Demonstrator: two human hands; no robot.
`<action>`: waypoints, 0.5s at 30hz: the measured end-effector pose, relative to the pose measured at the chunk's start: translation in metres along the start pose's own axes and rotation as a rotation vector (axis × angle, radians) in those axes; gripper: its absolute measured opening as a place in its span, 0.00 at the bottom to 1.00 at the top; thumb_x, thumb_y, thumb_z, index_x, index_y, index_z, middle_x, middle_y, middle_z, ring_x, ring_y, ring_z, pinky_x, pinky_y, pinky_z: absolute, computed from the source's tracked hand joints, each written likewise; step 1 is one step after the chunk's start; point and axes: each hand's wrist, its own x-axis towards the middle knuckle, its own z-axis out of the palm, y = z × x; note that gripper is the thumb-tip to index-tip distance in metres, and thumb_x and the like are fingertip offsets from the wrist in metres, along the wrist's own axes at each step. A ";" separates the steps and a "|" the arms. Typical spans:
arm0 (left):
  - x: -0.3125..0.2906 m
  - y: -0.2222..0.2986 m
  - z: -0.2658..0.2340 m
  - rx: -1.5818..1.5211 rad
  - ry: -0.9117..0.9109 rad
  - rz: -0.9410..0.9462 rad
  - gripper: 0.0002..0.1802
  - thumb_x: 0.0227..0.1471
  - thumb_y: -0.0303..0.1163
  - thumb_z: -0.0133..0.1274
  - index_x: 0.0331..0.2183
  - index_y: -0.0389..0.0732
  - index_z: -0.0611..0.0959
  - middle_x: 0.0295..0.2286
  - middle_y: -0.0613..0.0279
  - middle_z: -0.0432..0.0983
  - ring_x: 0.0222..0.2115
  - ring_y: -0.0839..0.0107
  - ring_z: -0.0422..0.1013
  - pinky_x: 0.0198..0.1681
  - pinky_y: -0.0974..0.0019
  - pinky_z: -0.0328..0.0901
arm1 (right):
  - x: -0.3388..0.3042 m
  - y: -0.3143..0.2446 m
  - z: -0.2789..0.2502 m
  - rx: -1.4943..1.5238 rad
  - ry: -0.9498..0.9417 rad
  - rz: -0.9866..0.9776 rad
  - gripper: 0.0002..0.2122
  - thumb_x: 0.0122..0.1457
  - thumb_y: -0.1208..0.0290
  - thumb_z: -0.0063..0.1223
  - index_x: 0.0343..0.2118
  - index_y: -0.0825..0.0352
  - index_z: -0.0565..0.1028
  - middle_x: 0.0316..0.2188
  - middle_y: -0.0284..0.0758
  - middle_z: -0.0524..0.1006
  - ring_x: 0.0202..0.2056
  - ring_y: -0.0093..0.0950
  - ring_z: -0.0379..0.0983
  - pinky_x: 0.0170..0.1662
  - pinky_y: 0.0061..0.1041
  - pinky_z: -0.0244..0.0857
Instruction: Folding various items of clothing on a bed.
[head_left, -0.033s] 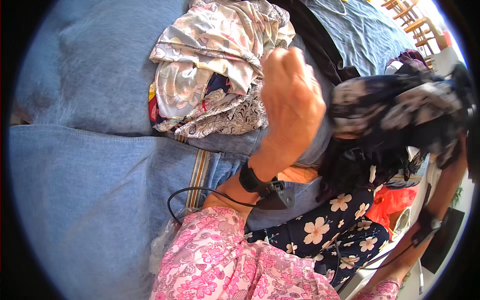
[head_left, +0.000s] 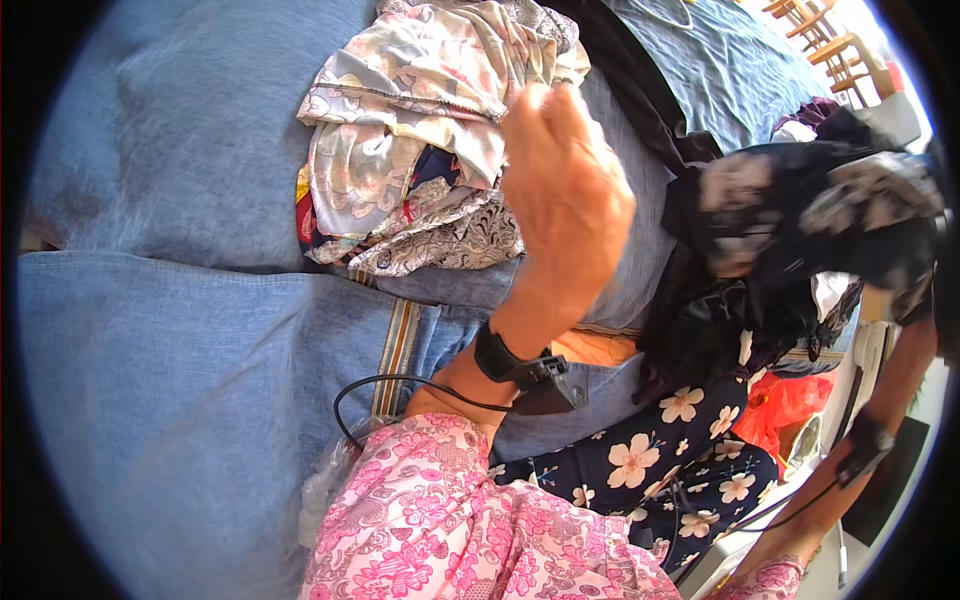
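Left hand (head_left: 565,195) hovering raised in the middle of the view, back turned to the camera, fingers bunched loosely together and curled forward over the edge of a crumpled pile of pale patterned clothes (head_left: 420,130); impossible to tell whether anything is pinched under the fingertips, since the palm side is hidden. Pile lying on a blue denim-coloured bed cover (head_left: 180,350), just beside and partly behind the hand, with a darker printed piece and a grey paisley piece poking out at its lower edge. Black wrist strap (head_left: 500,358) with a small black device (head_left: 550,385) sitting on the left wrist, thin black cable (head_left: 390,385) looping down toward the pink floral sleeve (head_left: 450,530). Right hand (head_left: 905,270) reaching up at the far right edge, mostly hidden, apparently gripping a dark patterned garment (head_left: 800,215) that is hanging bunched in the air, well apart from the pale pile. Navy cloth with white flowers (head_left: 680,450) lying below that garment, an orange-red bag (head_left: 790,405) just beside it.
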 end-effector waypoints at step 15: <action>0.016 -0.041 -0.018 0.482 -0.010 -0.048 0.13 0.37 0.17 0.50 0.31 0.36 0.80 0.26 0.53 0.71 0.31 0.55 0.69 0.33 0.56 0.65 | -0.068 0.052 0.068 -0.438 -0.048 -0.106 0.22 0.55 0.72 0.52 0.52 0.71 0.65 0.48 0.39 0.71 0.52 0.28 0.65 0.54 0.24 0.57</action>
